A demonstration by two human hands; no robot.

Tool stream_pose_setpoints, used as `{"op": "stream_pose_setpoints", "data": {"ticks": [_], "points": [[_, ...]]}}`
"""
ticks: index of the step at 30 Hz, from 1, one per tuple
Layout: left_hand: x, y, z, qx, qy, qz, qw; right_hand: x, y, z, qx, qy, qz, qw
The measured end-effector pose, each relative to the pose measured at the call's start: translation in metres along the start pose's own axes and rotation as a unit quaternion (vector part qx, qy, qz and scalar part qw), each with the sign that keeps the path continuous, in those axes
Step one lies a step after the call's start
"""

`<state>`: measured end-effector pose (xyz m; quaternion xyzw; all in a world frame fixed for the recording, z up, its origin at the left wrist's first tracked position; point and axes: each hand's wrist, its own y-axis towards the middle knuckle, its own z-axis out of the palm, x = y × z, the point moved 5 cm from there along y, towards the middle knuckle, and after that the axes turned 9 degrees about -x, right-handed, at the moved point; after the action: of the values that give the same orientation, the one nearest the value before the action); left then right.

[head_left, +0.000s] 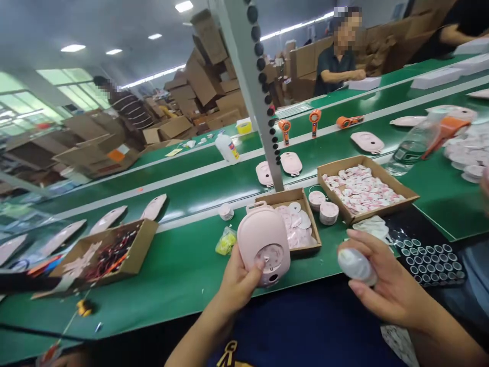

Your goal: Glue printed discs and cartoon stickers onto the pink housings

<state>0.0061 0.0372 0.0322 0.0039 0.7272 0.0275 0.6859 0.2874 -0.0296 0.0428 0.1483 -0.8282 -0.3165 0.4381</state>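
Observation:
My left hand (234, 285) grips a pale pink plastic housing (263, 229) by its lower left edge. The housing is rounded, with a loop at the top and a round printed panel low on its face; my thumb lies on that panel. Held in my right hand (393, 295), apart from the housing, is a small translucent white object (355, 265), rounded like a bottle end. My fingers and thumb close around it, and its far part is hidden. Behind the housing stands a cardboard tray (316, 232) of round pink and white pieces.
A larger tray (412, 196) of printed pieces, sticker-like rolls (328, 213) and a clear bottle (410, 148) stand to the right. Left are a box of wires (147, 244) and another person's arm (26, 285). A metal post (248, 76) rises ahead. Pink housings lie along the green conveyor (198, 191).

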Motion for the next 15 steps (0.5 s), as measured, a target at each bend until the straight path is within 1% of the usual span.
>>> {"op": "stream_pose_setpoints", "data": {"ticks": [1,3,6,9,15], "points": [[-0.001,-0.001,0.001,0.013,0.014,0.009,1.000,0.013,0.004,-0.001,0.013,-0.023,-0.028,0.999],[-0.001,-0.002,0.003,0.032,0.036,0.021,0.999,0.033,0.011,0.004,0.048,-0.035,-0.072,0.996],[0.002,-0.003,0.004,0.057,0.047,0.037,0.997,0.049,0.017,0.017,0.093,-0.046,-0.113,0.988],[0.003,-0.006,0.006,0.077,0.043,0.048,0.995,0.053,0.018,0.024,0.115,-0.044,-0.119,0.985],[-0.004,-0.011,0.007,0.101,0.019,0.055,0.993,0.055,0.016,0.026,0.137,-0.034,-0.103,0.985]]}}
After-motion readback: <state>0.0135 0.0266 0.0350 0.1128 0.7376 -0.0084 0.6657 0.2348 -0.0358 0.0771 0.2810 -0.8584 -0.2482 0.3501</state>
